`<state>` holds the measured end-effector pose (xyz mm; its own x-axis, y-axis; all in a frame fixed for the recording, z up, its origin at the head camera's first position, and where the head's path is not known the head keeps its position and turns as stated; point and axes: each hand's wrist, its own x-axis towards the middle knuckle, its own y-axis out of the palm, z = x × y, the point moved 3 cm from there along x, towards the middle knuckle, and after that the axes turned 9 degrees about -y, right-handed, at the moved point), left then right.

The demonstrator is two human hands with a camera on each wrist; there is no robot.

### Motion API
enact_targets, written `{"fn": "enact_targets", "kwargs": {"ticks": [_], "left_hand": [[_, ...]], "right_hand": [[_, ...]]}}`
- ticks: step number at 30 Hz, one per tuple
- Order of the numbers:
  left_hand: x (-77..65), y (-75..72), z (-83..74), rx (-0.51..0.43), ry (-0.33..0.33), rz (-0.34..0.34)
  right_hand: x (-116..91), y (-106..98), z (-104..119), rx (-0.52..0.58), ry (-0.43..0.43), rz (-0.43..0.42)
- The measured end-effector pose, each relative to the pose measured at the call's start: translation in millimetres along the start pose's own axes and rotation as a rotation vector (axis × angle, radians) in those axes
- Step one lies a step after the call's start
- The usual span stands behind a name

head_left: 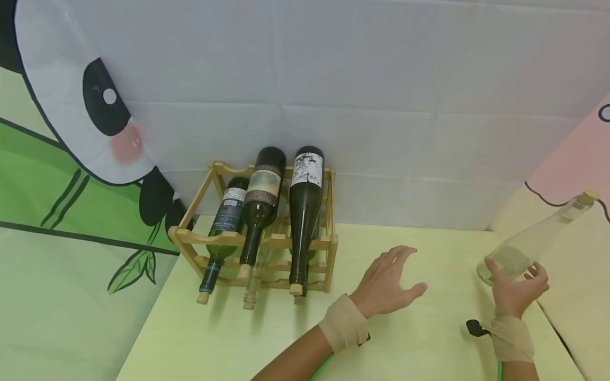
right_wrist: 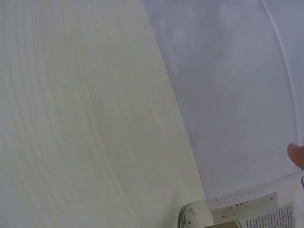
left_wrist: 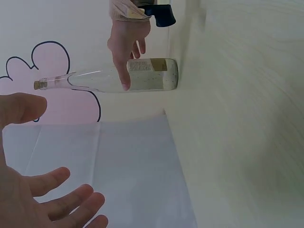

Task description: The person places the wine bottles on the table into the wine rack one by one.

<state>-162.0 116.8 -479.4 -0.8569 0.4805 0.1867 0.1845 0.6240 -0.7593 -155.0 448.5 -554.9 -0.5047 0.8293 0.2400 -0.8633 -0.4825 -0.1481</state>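
My right hand [head_left: 517, 291] is at the lower part of a clear glass bottle [head_left: 548, 233] with a cork. It grips the bottle with the thumb along the left side and curled fingers at the right. In the left wrist view the bottle [left_wrist: 99, 80] stands upright, its base on the table; my right hand [left_wrist: 126, 40] crosses its label. The right wrist view shows only the base and label [right_wrist: 270, 216] and a thumb tip [right_wrist: 297, 154]. My left hand [head_left: 383, 286] hovers between rack and bottle, thumb and fingers spread, holding nothing.
A two-tier wooden rack [head_left: 190, 238] stands left of my hands against the grey backdrop [head_left: 381, 106]. Several corked bottles lie in it, necks toward me, among them a white-labelled dark bottle [head_left: 305, 211]. The pale table [head_left: 405, 349] runs beneath everything.
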Motion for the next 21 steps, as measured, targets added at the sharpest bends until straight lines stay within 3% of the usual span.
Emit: {"fn": "enact_targets", "kwargs": {"ticks": [5, 11, 21], "left_hand": [[2.6, 13.1, 9.4, -0.025, -0.052, 0.026], [3.8, 16.1, 18.5, -0.034, -0.086, 0.039], [0.7, 15.2, 30.0, -0.062, -0.109, 0.064]], "right_hand": [[16, 6, -5, 0.049, 0.075, 0.056], [32, 21, -5, 0.001, 0.139, 0.124], [35, 22, -12, -0.005, 0.159, 0.104]]}}
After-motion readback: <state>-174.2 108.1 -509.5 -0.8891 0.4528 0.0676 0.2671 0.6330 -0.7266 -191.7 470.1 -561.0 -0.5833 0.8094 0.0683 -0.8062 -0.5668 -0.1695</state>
